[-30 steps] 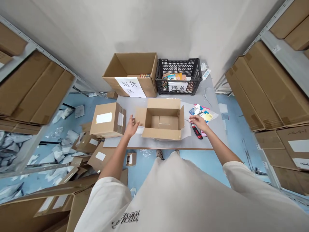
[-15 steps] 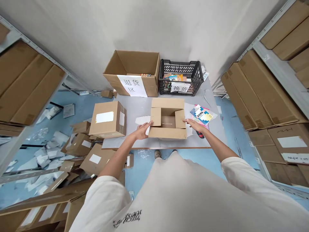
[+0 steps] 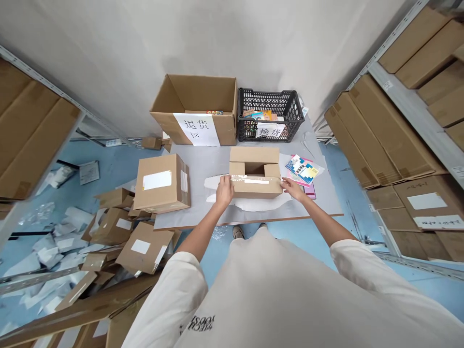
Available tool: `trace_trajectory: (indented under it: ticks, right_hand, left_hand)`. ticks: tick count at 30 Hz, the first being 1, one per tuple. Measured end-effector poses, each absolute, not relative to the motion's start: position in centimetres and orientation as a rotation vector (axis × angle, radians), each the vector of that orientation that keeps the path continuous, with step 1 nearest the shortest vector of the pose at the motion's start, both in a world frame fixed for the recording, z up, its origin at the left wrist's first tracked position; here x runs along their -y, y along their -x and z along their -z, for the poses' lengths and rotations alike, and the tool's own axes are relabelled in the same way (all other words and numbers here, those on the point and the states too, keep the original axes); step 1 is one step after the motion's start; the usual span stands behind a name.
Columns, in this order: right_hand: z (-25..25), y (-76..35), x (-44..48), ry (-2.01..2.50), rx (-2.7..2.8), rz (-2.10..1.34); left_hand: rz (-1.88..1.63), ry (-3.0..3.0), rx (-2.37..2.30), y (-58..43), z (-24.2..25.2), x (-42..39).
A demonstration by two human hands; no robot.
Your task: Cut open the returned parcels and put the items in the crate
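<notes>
A small cardboard box (image 3: 257, 194) with its top flaps up stands on the table in front of me. Its near flap, with clear tape and a white strip on it, is tilted upright and partly covers the opening. My left hand (image 3: 225, 190) is closed on the left end of that flap. At the flap's right end, my right hand (image 3: 293, 188) pinches the edge. White paper (image 3: 250, 205) lies under the box. Just beyond my right hand are a blue, white and yellow booklet (image 3: 301, 168) and a pink flat item (image 3: 310, 192).
A closed carton (image 3: 157, 195) stands on the left of the table (image 3: 203, 162). At the back are a large open carton (image 3: 197, 124) and a black crate (image 3: 268, 131) holding colourful items. Boxes and packing scraps (image 3: 54, 251) litter the floor at left. Shelves of cartons (image 3: 391, 140) flank me.
The box's near flap has swung up from lying outward. My left hand has gone from resting at the box's left side to gripping the flap, and the right now pinches its other end.
</notes>
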State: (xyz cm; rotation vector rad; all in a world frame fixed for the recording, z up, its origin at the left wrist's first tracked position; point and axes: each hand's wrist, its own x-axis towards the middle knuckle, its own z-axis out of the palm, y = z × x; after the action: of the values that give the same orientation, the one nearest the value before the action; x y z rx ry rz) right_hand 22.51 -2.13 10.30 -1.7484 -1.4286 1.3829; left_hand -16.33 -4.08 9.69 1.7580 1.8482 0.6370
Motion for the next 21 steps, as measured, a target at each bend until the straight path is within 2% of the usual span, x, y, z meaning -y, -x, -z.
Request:
trace_trajectory:
  ticks: [7,14,21]
  right_hand:
    - [-9.9,-21.1,1.4,1.639,1.412,-1.313]
    - [-10.5,-15.3,-4.3,1.513,1.387,-1.342]
    - [-8.6,-6.7,-10.0,1.492,1.444,-1.354]
  left_hand:
    - [-0.642,-1.928,-1.826,15.3,-11.4,4.4]
    - [-0.649,-2.002,-1.915,19.3,-14.5,2.3]
    - [-0.626,-1.844,-2.05,24.2,-12.8,1.3]
